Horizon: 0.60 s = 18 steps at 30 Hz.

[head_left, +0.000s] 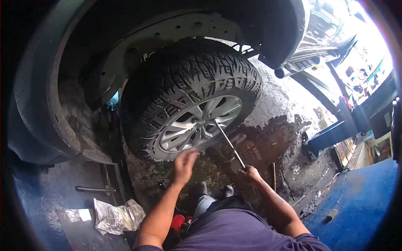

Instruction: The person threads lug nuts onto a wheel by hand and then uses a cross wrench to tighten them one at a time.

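A large off-road tyre [184,79] on a silver alloy wheel [222,108] sits under the raised vehicle's wheel arch. My right hand [250,173] is closed around the outer end of a long metal lug wrench [229,144]. The wrench slants up to the middle of the wheel, where its far end meets the hub area; the exact nut it sits on is too small to make out. My left hand [184,165] hovers just below the tyre's lower edge, slightly blurred, with its fingers stretched out and nothing in them.
Blue lift platforms [356,201] lie on both sides. At the lower left are a crumpled white sack [118,216] and a metal bar tool [95,189]. A blue lift post arm [326,136] stands to the right. The concrete floor [276,138] has a dark wet patch.
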Motion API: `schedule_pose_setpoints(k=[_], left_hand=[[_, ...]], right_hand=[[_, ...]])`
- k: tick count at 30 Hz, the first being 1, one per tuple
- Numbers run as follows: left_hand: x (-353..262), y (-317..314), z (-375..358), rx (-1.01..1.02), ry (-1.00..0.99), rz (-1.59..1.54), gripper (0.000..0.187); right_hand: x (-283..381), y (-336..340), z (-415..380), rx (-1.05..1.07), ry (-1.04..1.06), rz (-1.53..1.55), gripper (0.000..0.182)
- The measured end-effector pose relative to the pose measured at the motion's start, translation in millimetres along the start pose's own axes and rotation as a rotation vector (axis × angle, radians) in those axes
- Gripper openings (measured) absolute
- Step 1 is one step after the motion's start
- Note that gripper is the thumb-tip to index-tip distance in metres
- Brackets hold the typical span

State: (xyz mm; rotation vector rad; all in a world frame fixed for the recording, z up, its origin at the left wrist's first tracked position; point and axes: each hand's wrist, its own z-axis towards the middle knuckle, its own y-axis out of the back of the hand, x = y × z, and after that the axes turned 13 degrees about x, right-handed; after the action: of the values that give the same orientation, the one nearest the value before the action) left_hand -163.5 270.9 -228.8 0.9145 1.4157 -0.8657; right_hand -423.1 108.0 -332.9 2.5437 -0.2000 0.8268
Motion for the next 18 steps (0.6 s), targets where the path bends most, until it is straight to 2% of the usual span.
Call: schedule_pose_setpoints(k=[1,2,3,4,5,6,8,11,14,18], left_hand=[[60,30,-10,-0.195,0.139,0.107,0.031],[94,42,-22,-0.445,0.169,0.100,0.033],[143,65,-37,-0.518,0.263,0.108,0.035],[167,76,-54,-0.520,0.489,0.017,0.038],[202,80,-70,-0.495,0.537,-0.017,0.039],[231,77,-84,-0.537,0.694,0.072,0.039],[234,65,-105,-0.469,0.916,-0.352,0.044],[246,40,-113,-0.391,0.960,-0.477,0.048],[257,16,-110,-0.245,0.962,-0.371,0.054],[261,-8,-100,-0.318,0.933,-0.522,0.064]], right_hand=[[1,1,2,0.006,0.006,-0.004,0.040],[2,2,2,0.011,0.008,-0.008,0.039],[2,2,0,0.019,0.005,-0.017,0.039],[3,5,0,0.024,0.006,-0.031,0.039],[4,7,-1,0.013,0.013,-0.047,0.039],[6,8,-2,0.005,0.019,-0.063,0.039],[9,13,-2,0.005,0.025,-0.066,0.039],[6,17,-1,0.022,0.018,-0.040,0.039],[3,20,4,-0.039,0.071,-0.124,0.036],[1,29,6,0.003,0.035,-0.076,0.037]])
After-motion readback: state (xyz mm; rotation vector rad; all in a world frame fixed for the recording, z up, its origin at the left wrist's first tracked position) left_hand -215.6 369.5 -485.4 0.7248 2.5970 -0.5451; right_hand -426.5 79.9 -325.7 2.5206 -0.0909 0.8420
